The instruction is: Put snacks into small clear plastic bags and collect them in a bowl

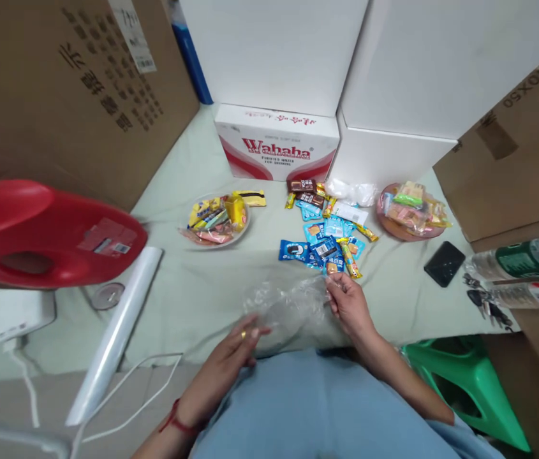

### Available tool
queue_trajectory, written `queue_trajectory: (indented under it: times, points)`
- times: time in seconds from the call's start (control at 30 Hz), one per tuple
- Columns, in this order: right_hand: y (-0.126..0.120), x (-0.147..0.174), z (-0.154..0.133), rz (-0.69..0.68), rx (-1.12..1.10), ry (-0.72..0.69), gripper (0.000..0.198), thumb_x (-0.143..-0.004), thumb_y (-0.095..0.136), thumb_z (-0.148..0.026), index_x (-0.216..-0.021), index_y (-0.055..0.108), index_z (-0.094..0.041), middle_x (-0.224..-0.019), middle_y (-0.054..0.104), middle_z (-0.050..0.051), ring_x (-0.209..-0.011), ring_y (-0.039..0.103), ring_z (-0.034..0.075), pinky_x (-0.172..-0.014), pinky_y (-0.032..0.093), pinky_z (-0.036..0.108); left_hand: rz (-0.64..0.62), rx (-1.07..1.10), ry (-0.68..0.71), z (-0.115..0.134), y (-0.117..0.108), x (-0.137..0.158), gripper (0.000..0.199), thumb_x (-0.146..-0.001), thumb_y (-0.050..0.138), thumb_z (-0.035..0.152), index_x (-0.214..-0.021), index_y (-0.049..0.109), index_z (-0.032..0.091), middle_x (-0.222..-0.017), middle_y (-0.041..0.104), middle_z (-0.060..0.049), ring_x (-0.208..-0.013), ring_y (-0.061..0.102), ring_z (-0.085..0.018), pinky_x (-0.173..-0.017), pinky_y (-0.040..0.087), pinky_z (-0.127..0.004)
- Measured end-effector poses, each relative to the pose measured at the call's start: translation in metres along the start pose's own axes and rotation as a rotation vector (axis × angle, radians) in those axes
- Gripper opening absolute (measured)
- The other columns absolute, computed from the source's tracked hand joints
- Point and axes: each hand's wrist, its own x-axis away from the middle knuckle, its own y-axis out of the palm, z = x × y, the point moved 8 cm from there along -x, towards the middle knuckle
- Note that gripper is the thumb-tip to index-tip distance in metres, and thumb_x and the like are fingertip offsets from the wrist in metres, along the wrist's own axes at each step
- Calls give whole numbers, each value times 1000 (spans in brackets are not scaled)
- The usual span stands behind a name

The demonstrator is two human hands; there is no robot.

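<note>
One clear bag (292, 303), pinched in the right hand (351, 305), left hand (233, 347) unclear in its grip, could, if jerked, scatter the snack packets (325, 250) just beyond the right

My table (187, 280) wears a pale green cloth, creased in front of me. At its back I see a Wahaha box (279, 146). Nearer lie loose snack packets (324, 231), between a snack-filled bowl (244, 234) on my left and a pink bowl (393, 228), also filled, on my right. Near the right end are a flat black object (444, 264) and keys (488, 310).
</note>
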Motion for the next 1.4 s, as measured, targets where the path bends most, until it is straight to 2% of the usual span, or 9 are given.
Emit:
queue_trajectory:
  times: [0.1, 0.2, 0.3, 0.37, 0.43, 0.7, 0.87, 1.03, 1.4]
  points:
    - [-3, 7, 3, 35, -7, 15, 45, -75, 81, -60, -85, 56, -24, -56, 50, -9, -37, 34, 6, -34, 21, 20, 384, 1, 66, -6, -33, 12, 53, -76, 71, 72, -105, 81, 29, -162, 48, -9, -109, 70, -29, -78, 64, -38]
    - [-6, 10, 4, 79, -46, 30, 47, -74, 82, -60, -85, 55, -24, -58, 50, -10, -38, 33, 5, -33, 20, 19, 701, -2, 81, -19, -64, 36, 48, -80, 68, 71, -91, 76, 25, -118, 72, -8, -68, 62, -16, -61, 56, -30]
    - [-2, 8, 6, 63, -130, 83, 49, -73, 84, -59, -83, 50, -24, -60, 50, -10, -39, 31, 4, -33, 20, 18, 215, 70, -107, -43, -25, 19, 61, -84, 56, 78, -68, 73, 22, -62, 64, -4, -51, 50, -16, -48, 40, -28]
    - [2, 7, 6, 59, -199, 123, 51, -70, 86, -55, -83, 49, -24, -61, 49, -10, -40, 31, 4, -32, 20, 17, -183, 124, -184, -48, 21, 8, 65, -83, 55, 80, -63, 73, 21, -53, 60, -4, -50, 49, -17, -47, 35, -27]
    - [5, 7, 5, 74, -266, 148, 52, -67, 89, -52, -83, 49, -24, -62, 48, -10, -41, 30, 3, -33, 20, 16, -288, 206, -187, -43, 49, -8, 55, -80, 65, 75, -70, 76, 22, -60, 64, -4, -52, 51, -15, -47, 33, -25]
    - [-3, 14, 5, 107, -483, 171, 53, -61, 95, -41, -83, 50, -22, -62, 49, -10, -42, 28, 1, -34, 22, 13, -317, 848, -284, -18, 108, -58, 37, -76, 87, 43, -106, 75, 24, -120, 74, -9, -89, 70, -16, -61, 54, -23]
    - [-5, 22, 11, 76, -402, 164, 52, -64, 95, -47, -80, 52, -21, -61, 51, -10, -42, 29, 0, -35, 20, 11, -51, 1040, -217, -11, 75, -85, 23, -86, 75, 25, -109, 71, 22, -126, 72, -2, -95, 70, -14, -74, 59, -27]
    - [-2, 26, 8, 42, -290, 120, 49, -69, 91, -53, -82, 55, -21, -61, 51, -9, -42, 32, 2, -35, 22, 13, -111, 1124, -116, 14, 50, -94, 35, -88, 61, 42, -110, 72, 17, -124, 75, -10, -108, 71, -23, -82, 60, -35]
    - [-4, 13, 16, 31, -348, 187, 51, -67, 94, -50, -83, 54, -21, -62, 52, -9, -42, 30, 1, -35, 21, 12, 106, 824, -100, 3, 26, -102, 28, -76, 81, 29, -90, 58, 21, -108, 79, -6, -96, 76, -21, -77, 60, -32]
